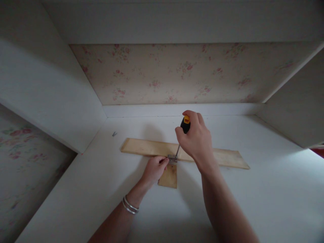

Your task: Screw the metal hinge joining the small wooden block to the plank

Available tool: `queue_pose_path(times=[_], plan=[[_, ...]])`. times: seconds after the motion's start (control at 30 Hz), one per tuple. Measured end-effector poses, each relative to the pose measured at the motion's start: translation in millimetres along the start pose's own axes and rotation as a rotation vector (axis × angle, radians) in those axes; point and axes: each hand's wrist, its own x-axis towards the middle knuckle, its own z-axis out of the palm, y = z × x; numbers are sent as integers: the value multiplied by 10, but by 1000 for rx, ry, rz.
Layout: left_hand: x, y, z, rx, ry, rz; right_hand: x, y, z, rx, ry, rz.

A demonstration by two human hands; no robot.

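Note:
A long pale wooden board [149, 147] lies across a white surface [253, 202]. A small wooden block [168, 177] butts against its near edge, joined by a small metal hinge [172, 158]. My right hand [196, 140] grips a screwdriver [185, 125] with a black and yellow handle, its tip down on the hinge. My left hand [154, 168] presses its fingertips against the hinge and the small block. Two silver bangles [130, 206] ring my left wrist.
A small loose screw [114, 134] lies on the white surface near the back left corner. White panels [50, 91] wall in the left and right sides. A floral-papered back wall [177, 74] stands behind.

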Motion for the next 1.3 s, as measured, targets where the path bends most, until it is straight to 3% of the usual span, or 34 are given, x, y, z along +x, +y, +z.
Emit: queue_pose_path(times=[1.0,1.3], plan=[[-11,20,-4,-24,-22,-24,0,-1,-1,-15,52,28],[-8,3,4,-31,-17,-19,-10,-33,-23,14,3,-2]])
